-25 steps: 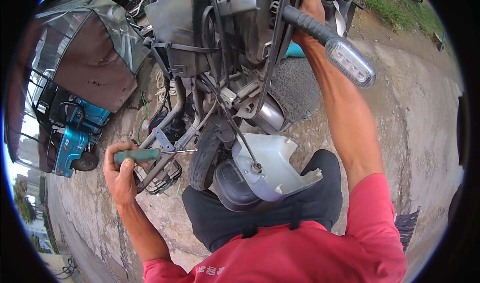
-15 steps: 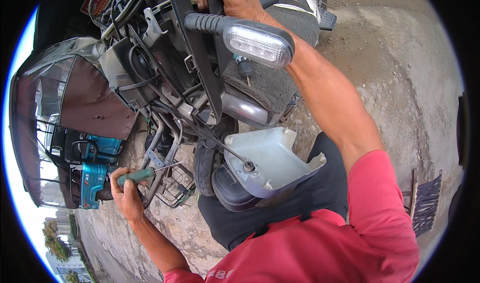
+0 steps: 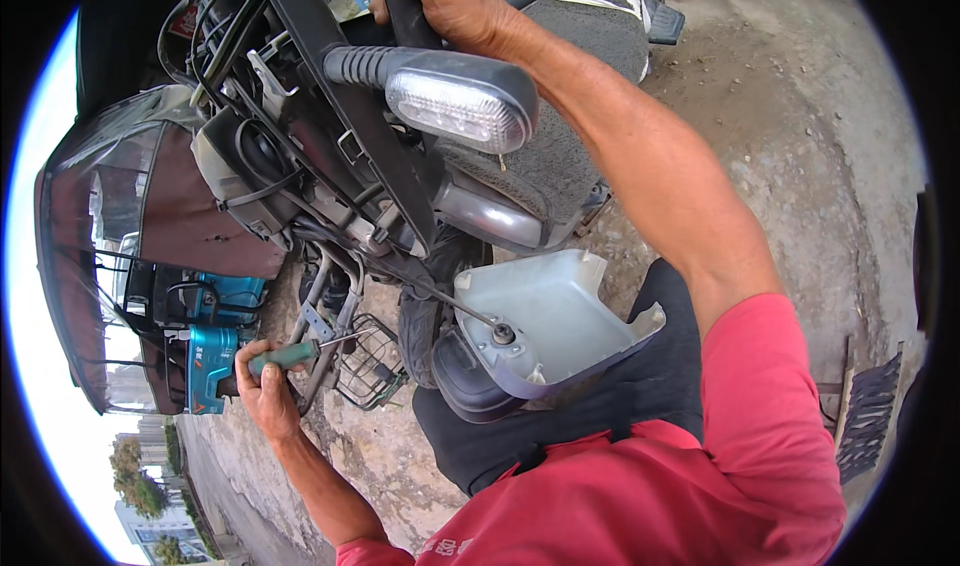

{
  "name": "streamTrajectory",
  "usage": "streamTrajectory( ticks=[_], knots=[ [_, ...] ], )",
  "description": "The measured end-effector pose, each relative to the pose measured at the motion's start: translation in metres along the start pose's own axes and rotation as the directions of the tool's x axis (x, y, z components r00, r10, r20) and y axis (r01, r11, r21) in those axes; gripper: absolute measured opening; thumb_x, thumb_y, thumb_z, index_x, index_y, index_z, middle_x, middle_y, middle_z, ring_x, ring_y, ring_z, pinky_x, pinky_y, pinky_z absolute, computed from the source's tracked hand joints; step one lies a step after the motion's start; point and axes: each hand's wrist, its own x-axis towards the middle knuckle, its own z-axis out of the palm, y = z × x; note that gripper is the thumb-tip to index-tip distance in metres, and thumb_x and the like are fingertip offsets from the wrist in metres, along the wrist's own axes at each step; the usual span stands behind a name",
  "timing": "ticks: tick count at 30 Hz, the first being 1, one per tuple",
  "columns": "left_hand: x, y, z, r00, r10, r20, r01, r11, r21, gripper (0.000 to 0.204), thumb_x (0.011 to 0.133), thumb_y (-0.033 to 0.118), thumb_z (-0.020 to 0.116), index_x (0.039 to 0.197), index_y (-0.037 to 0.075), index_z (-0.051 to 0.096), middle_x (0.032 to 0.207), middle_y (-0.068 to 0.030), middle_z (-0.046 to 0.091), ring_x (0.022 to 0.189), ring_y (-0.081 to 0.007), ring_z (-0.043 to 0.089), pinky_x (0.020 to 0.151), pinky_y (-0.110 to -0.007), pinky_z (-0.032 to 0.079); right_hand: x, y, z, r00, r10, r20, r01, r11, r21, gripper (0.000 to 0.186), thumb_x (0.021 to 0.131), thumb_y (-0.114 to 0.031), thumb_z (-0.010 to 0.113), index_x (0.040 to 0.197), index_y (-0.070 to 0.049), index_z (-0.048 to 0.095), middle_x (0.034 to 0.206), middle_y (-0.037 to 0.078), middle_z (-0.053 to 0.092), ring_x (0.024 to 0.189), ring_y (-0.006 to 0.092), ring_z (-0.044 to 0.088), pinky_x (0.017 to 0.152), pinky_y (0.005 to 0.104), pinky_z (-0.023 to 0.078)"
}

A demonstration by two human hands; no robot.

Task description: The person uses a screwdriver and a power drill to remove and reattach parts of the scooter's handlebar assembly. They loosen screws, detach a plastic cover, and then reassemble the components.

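Note:
My left hand [image 3: 268,403] is closed around the green handle of a screwdriver [image 3: 283,357], its thin metal shaft pointing right past the scooter's tubes. At the top, my right hand [image 3: 458,4] wraps around a black handlebar grip [image 3: 406,18]. Below that grip, a turn signal lamp [image 3: 460,106] with a clear lens sticks out on a ribbed stalk from a long black frame piece [image 3: 345,116]. Against my dark trousers rests a pale plastic cover [image 3: 550,291] with a black rounded part [image 3: 470,381]. A cable [image 3: 450,301] runs from the scooter to a fitting inside the cover.
Exposed wiring [image 3: 225,51] and a strapped grey box [image 3: 240,166] lie along the scooter's front. A wire basket [image 3: 368,366] is near the wheel [image 3: 425,336]. Blue three-wheelers [image 3: 210,361] with a brown canopy [image 3: 200,206] stand at left. A dark slatted grate [image 3: 868,416] lies at right.
The handlebar, lamp and black frame piece have swung left with my right hand. The drill on the scooter's footboard is now mostly hidden behind the lamp. My left hand keeps the screwdriver.

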Motion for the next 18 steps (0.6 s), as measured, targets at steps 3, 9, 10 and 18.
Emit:
streamTrajectory(
  ticks=[3, 9, 10, 18],
  knots=[
    [0.0, 0.0, 0.0, 1.0, -0.012, -0.011, 0.012, 1.0, 0.0, 0.049, 0.093, 0.027, 0.078, 0.125, -0.002, 0.054, 0.107, -0.0156, 0.064, 0.083, -0.0229, 0.065, 0.078, -0.035, 0.055, 0.006, -0.009, -0.005, 0.991, 0.123, 0.054, -0.123, 0.992, -0.004, 0.034, 0.105, -0.029, 0.051, 0.092, -0.002, 0.066, 0.068, 0.016, 0.062, 0.061, 0.0287, 0.062, 0.058, 0.0393, 0.046],
    [-0.003, -0.001, -0.001, 1.0, -0.023, 0.009, 0.023, 1.0, -0.007, 0.049, 0.093, 0.027, 0.078, 0.125, -0.002, 0.055, 0.108, -0.0153, 0.064, 0.084, -0.0234, 0.066, 0.078, -0.034, 0.055, 0.006, -0.011, -0.001, 1.0, 0.001, 0.001, -0.001, 1.0, -0.03, 0.041, 0.105, -0.033, 0.053, 0.083, -0.002, 0.067, 0.06, 0.013, 0.06, 0.055, 0.0238, 0.059, 0.055, 0.0402, 0.044],
    [-0.003, 0.002, -0.001, 1.0, -0.031, -0.003, 0.031, 1.0, 0.002, 0.049, 0.094, 0.027, 0.078, 0.125, -0.002, 0.055, 0.108, -0.0153, 0.064, 0.084, -0.0233, 0.066, 0.078, -0.034, 0.055, 0.005, -0.022, 0.0, 0.991, 0.137, 0.014, -0.137, 0.989, 0.05, 0.044, 0.104, -0.034, 0.055, 0.079, -0.001, 0.066, 0.058, 0.01, 0.058, 0.054, 0.0202, 0.056, 0.054, 0.0388, 0.042],
    [0.002, 0.006, 0.005, 0.998, -0.056, -0.031, 0.057, 0.998, 0.026, 0.049, 0.093, 0.029, 0.078, 0.123, -0.002, 0.055, 0.105, -0.0161, 0.065, 0.084, -0.0222, 0.067, 0.076, -0.033, 0.056, 0.016, -0.025, 0.011, 0.94, 0.305, 0.156, -0.333, 0.919, 0.211, 0.051, 0.105, -0.035, 0.056, 0.065, -0.003, 0.055, 0.057, -0.005, 0.042, 0.056, 0.0055, 0.039, 0.052, 0.0321, 0.032]
  ],
)
